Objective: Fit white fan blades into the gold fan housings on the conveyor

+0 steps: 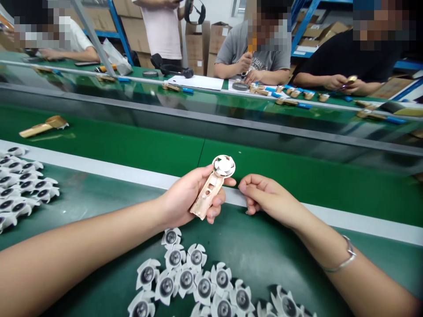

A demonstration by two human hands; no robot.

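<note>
My left hand [188,196] is closed around a gold handheld-fan housing [209,196], its hollow inner side facing me. A white fan impeller [224,165] sits in the round head of that housing. Just to the right, apart from the housing, my right hand [264,193] has its fingers curled in and thumb against the index finger; nothing shows in it. On the green bench below both hands lie several grey-white fan impellers [187,278] with dark round hubs.
More impellers [20,185] are grouped at the left. A gold fan housing [44,126] lies on the green conveyor belt [132,143] beyond a white edge strip. Across the line, several people work at a bench [205,90] holding housings with blue parts.
</note>
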